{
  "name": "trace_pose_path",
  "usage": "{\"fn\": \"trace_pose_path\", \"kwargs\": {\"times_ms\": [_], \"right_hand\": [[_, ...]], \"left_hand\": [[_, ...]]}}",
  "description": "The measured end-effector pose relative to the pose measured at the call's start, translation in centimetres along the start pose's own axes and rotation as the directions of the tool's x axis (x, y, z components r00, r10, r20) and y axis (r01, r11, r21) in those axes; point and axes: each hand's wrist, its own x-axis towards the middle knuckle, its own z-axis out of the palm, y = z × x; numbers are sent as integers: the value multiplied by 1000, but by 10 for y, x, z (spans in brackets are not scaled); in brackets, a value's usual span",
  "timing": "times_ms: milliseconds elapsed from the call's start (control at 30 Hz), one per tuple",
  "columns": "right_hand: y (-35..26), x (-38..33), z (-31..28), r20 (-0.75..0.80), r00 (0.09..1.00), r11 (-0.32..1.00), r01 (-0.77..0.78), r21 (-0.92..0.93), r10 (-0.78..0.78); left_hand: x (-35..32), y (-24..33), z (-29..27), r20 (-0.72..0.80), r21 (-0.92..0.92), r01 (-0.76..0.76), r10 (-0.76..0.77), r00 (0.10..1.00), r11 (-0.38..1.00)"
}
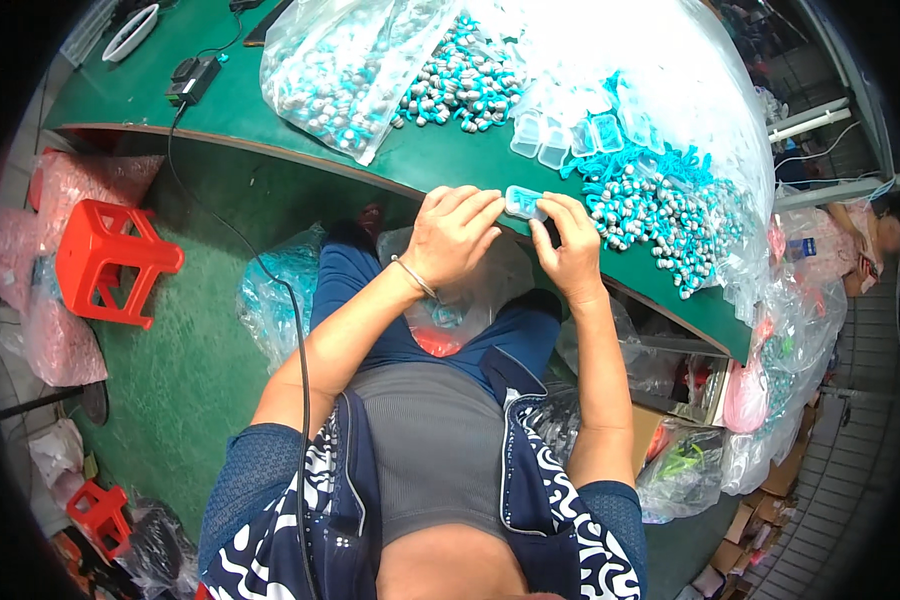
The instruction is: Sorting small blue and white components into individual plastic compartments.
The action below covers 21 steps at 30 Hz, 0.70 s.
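I count two bare hands over one small clear case with teal inside, held just off the near edge of the green bench. The right hand has thumb and forefinger nearly together, its grip pinching the case's right end. The left hand reaches the left end with its fingertips, fingers lying side by side and the thumb a little lower; I cannot tell how firmly that grip closes. Just beyond the two grips stand at least four more clear cases, some overlapping. To the right of the right grip spreads one heap of grey-and-teal pieces, far too many to count; beyond the left grip sits a second heap, beside one large clear bag full of similar pieces. Well off to the left of both grips are two red stools on the floor, and farther out on the bench, one black adapter and one white oval tray.
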Motion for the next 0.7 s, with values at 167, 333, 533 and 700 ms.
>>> {"fn": "trace_pose_path", "kwargs": {"times_ms": [167, 333, 533, 700], "right_hand": [[-4, -3, 2, 2, 1000, 1000, 4, -3, -4], [-9, -8, 6, -26, 999, 999, 29, 16, -29], [-7, -17, 14, -48, 999, 1000, 20, -16, -21], [-16, -13, 13, -49, 996, 989, -64, 133, 71]], "left_hand": [[34, 4, -10, 14, -198, -27, 30, 999, 980], [30, -10, 1, 66, -262, -67, 87, 994, 963], [25, -13, -1, 35, -309, -79, 95, 995, 948], [25, -17, -7, 13, -382, -144, 161, 987, 913]]}}
